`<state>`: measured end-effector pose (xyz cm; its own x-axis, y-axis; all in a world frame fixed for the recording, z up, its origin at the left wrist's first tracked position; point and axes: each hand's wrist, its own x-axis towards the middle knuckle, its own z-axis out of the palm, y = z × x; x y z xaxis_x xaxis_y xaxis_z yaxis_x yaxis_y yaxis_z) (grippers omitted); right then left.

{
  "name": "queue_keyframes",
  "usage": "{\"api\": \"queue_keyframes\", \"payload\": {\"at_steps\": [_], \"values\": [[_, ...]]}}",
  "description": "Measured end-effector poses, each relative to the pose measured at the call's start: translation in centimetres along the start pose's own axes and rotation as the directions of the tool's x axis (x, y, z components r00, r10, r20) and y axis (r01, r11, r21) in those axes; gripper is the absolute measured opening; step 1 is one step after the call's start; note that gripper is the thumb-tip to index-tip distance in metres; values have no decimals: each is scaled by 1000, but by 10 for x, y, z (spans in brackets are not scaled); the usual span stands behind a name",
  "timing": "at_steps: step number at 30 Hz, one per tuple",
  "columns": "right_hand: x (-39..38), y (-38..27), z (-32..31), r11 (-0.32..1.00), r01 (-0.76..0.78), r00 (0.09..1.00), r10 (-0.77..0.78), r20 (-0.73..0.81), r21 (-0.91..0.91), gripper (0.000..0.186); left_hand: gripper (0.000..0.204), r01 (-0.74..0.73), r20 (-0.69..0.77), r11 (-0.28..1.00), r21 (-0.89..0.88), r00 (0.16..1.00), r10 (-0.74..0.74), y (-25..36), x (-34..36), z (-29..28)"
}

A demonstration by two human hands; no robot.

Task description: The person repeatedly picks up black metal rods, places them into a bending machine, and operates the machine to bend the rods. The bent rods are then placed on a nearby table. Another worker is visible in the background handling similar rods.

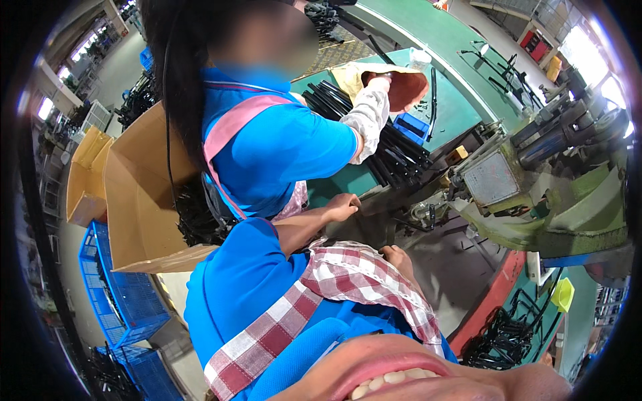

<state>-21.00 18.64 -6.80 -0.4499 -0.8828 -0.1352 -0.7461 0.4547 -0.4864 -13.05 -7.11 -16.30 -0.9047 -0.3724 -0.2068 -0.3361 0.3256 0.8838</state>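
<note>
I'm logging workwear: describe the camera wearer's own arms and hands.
A bright-blue short fabric sleeve leaves the left forearm bare. The left grip and right grip are bare, ungloved hands. The right sleeve cannot be made out.

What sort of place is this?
Probably a factory workshop: heavy green machine at right, many black tubes heaped on a green workbench, blue plastic crate at left.

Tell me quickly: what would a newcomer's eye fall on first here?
Probably the co-worker in bright blue at upper centre, one hand at a tan, bag-like item with a reddish opening. Next, the bundle of black tubes on the green table beside it, then the bulky green machine at right. The wearer's left hand and right hand, near the centre, look less striking.
</note>
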Motion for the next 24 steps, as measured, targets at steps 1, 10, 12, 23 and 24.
{"api": "queue_keyframes", "payload": {"at_steps": [1, 10, 12, 23, 24], "values": [[-1, 5, 2, 1000, 0, 1000, 0, 24, -1, 16, 20, 27, 32, 998, 62, 999, -29, -1, 1, -1], [-11, 8, 20, 988, -93, 990, 104, -91, 123, 21, 20, -154, 117, 986, -63, 980, 160, 8, 23, 22], [-5, 0, 13, 994, -84, 989, 92, -113, 73, 20, 21, -174, 161, 980, -93, 969, 187, 22, 38, 23], [14, 20, 2, 1000, -2, 993, 4, -114, 18, 17, 23, -173, 72, 982, -80, 981, 179, 46, 23, -14], [15, 19, -1, 1000, 9, 993, -7, -122, 10, 16, 23, -134, 63, 986, -103, 988, 141, 36, 20, -13]]}}
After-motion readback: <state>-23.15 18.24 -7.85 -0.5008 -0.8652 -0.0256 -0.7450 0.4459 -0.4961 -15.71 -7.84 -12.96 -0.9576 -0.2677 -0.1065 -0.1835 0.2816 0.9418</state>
